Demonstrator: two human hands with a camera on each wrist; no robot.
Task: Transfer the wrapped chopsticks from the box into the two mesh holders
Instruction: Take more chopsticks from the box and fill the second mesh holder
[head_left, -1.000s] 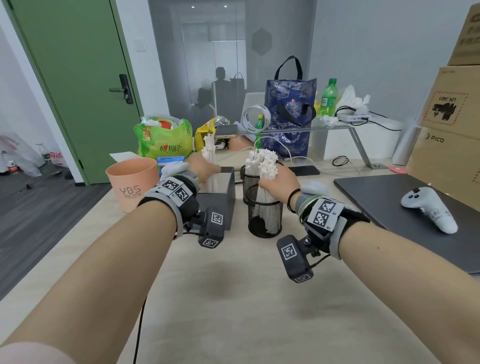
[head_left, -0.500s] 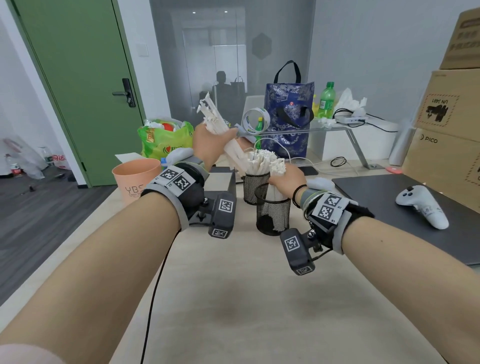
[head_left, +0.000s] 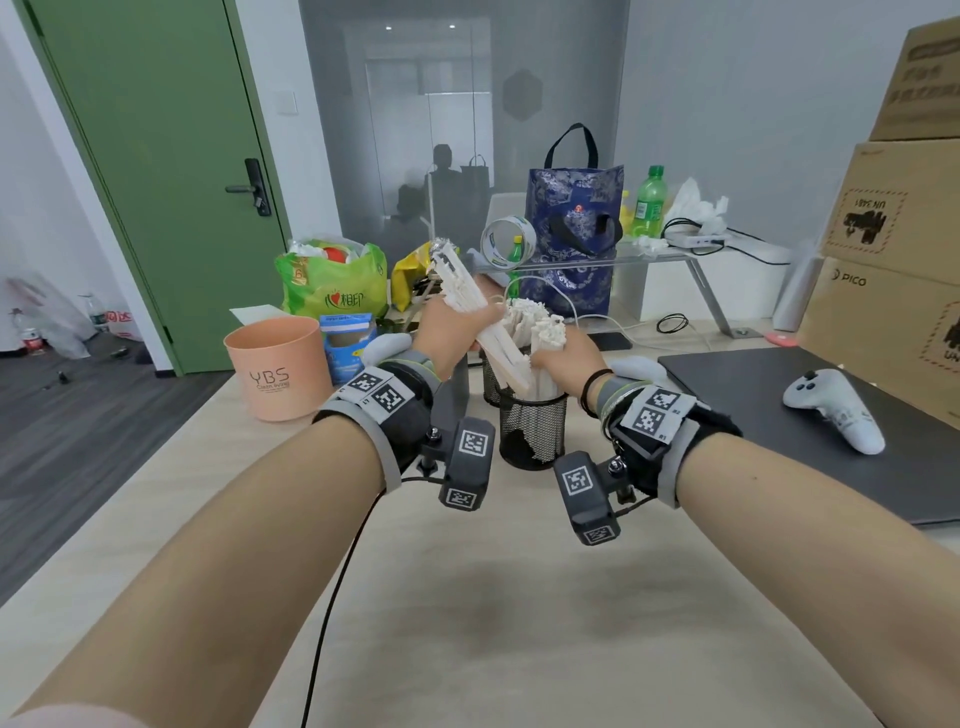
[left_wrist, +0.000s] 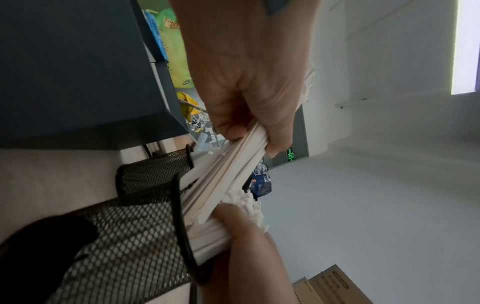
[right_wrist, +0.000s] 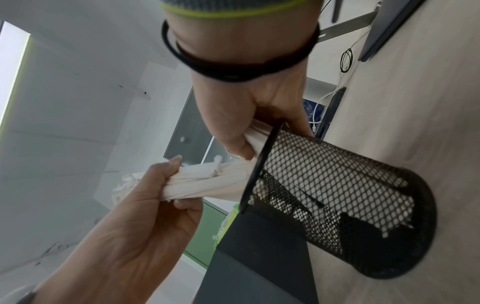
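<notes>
My left hand (head_left: 462, 325) grips a slanted bundle of paper-wrapped chopsticks (head_left: 470, 306); its lower ends dip into the near black mesh holder (head_left: 532, 431). My right hand (head_left: 556, 358) grips the chopsticks standing in that holder, just above its rim. A second mesh holder (head_left: 488, 382), full of chopsticks, stands right behind. The dark box (left_wrist: 78, 72) is to the left of both holders. The left wrist view shows the bundle (left_wrist: 233, 160) pinched between thumb and fingers. In the right wrist view the bundle (right_wrist: 207, 183) crosses the holder (right_wrist: 337, 185) rim.
A pink cup (head_left: 278, 366) and a green bag (head_left: 332, 286) stand at the left. Behind are a blue bag (head_left: 571, 234) and a metal stand. A dark mat (head_left: 753, 405) with a white controller (head_left: 831, 408) lies at the right, beside cardboard boxes (head_left: 893, 234).
My left hand lifted a bundle of chopsticks out of the box, then swung it right and down to the near holder. My right hand stayed on the chopsticks in that holder.
</notes>
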